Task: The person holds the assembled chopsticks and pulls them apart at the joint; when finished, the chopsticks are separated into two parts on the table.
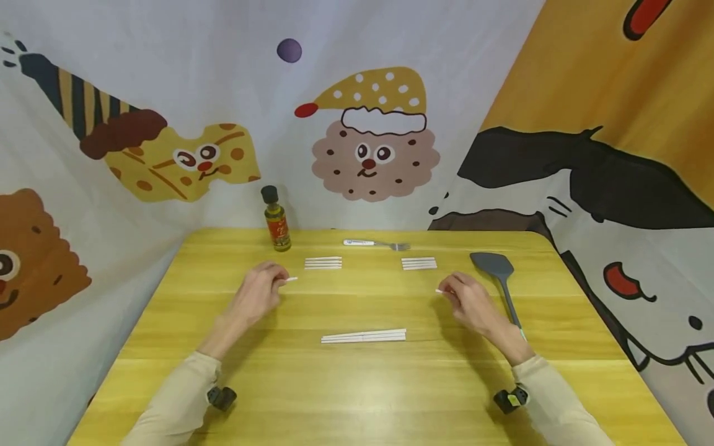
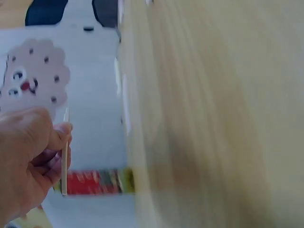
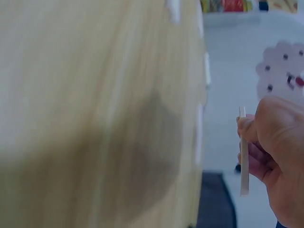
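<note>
My left hand (image 1: 258,294) pinches a thin pale stick (image 2: 64,166) between thumb and fingertips, above the table's left half. On the other side, my right hand (image 1: 471,303) holds a similar thin pale stick (image 3: 244,166) in a pinch, with its tip (image 1: 439,291) pointing inward. Several short white sticks (image 1: 323,262) lie in parallel rows just beyond the left hand. A matching set of white sticks (image 1: 419,263) lies beyond the right hand. Nearer the person, between the two arms, more white sticks (image 1: 362,337) lie end to end in a narrow, slightly fanned bundle.
An oil bottle (image 1: 277,226) with a dark cap stands at the back left of the wooden table (image 1: 362,396). A fork (image 1: 375,243) with a white handle lies along the back edge. The grey spatula (image 1: 496,266) rests beside the right hand. A printed cloth (image 1: 357,37) hangs behind.
</note>
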`<action>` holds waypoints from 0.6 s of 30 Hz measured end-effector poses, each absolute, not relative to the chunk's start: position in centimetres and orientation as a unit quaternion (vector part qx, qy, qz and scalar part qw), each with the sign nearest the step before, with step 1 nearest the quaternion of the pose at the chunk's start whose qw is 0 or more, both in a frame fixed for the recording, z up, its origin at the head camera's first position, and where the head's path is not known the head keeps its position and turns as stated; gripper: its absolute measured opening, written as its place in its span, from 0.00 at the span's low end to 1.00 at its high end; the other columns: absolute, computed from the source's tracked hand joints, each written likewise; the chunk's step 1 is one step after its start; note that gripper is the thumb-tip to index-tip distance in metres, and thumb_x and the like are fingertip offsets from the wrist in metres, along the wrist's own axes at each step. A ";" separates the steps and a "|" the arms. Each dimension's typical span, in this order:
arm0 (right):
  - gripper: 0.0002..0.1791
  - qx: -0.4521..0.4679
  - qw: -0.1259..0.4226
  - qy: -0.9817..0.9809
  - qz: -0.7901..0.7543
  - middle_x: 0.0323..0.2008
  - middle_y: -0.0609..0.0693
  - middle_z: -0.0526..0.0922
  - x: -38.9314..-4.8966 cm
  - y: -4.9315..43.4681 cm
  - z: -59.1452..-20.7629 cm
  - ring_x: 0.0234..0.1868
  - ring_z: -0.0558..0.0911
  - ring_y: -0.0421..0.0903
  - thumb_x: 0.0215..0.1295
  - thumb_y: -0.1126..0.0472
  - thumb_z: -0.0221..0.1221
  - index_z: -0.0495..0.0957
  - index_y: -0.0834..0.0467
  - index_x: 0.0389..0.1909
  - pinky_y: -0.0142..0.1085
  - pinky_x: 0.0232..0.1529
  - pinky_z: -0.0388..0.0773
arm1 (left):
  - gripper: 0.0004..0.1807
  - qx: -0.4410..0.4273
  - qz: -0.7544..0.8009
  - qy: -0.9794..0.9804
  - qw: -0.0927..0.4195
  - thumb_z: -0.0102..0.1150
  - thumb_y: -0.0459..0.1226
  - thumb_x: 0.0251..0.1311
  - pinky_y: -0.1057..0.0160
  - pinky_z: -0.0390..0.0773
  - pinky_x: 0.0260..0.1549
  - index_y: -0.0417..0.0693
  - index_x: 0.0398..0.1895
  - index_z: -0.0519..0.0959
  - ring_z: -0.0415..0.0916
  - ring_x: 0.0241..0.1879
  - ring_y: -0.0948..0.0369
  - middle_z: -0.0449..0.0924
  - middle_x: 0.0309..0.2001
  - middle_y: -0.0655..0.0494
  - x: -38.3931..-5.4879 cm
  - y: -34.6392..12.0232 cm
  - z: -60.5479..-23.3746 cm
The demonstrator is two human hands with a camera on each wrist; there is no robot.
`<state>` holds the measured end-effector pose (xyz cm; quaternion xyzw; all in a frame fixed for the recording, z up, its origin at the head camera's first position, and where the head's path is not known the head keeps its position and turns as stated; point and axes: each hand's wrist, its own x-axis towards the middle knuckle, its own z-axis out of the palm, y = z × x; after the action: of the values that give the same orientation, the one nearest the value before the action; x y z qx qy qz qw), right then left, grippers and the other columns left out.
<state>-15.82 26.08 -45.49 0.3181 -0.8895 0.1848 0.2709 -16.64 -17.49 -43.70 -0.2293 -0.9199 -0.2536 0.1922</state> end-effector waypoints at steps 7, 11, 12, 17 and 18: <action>0.06 0.367 0.234 -0.882 0.181 0.33 0.53 0.82 -16.2 23.8 -44.3 0.33 0.80 0.47 0.59 0.75 0.66 0.82 0.62 0.34 0.38 0.30 0.81 | 0.04 -0.290 -0.245 -0.908 0.177 0.64 0.23 0.58 0.59 0.87 0.35 0.37 0.34 0.84 0.82 0.36 0.52 0.85 0.36 0.46 -16.7 -15.7 -42.6; 0.09 0.356 0.243 -0.883 0.186 0.32 0.52 0.82 -16.0 23.3 -44.4 0.33 0.81 0.46 0.55 0.77 0.67 0.82 0.62 0.32 0.38 0.30 0.82 | 0.05 -0.285 -0.243 -0.908 0.189 0.65 0.22 0.55 0.60 0.87 0.36 0.37 0.33 0.84 0.82 0.36 0.53 0.85 0.36 0.46 -16.7 -15.3 -42.6; 0.09 0.355 0.241 -0.884 0.187 0.32 0.52 0.82 -16.0 23.3 -44.4 0.33 0.81 0.46 0.56 0.77 0.67 0.82 0.62 0.32 0.38 0.30 0.82 | 0.06 -0.284 -0.243 -0.908 0.188 0.66 0.22 0.55 0.60 0.87 0.36 0.37 0.33 0.84 0.82 0.36 0.53 0.85 0.36 0.46 -16.6 -15.3 -42.6; 0.07 0.356 0.211 -0.891 0.189 0.33 0.53 0.83 -16.0 23.3 -44.8 0.33 0.81 0.47 0.59 0.76 0.65 0.82 0.62 0.33 0.39 0.32 0.83 | 0.05 -0.279 -0.251 -0.912 0.165 0.67 0.24 0.57 0.60 0.87 0.36 0.37 0.36 0.85 0.82 0.37 0.54 0.85 0.37 0.47 -16.4 -15.3 -42.8; 0.06 0.356 0.205 -0.892 0.189 0.33 0.54 0.83 -16.0 23.3 -44.9 0.34 0.81 0.47 0.60 0.75 0.65 0.82 0.62 0.34 0.39 0.33 0.83 | 0.05 -0.277 -0.252 -0.913 0.159 0.67 0.24 0.57 0.60 0.87 0.37 0.37 0.36 0.85 0.82 0.37 0.54 0.85 0.37 0.47 -16.4 -15.2 -42.8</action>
<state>-16.04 23.30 -44.85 0.3559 -0.8921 0.1887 0.2049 -16.35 -15.22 -42.82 -0.2770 -0.9134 -0.2520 0.1593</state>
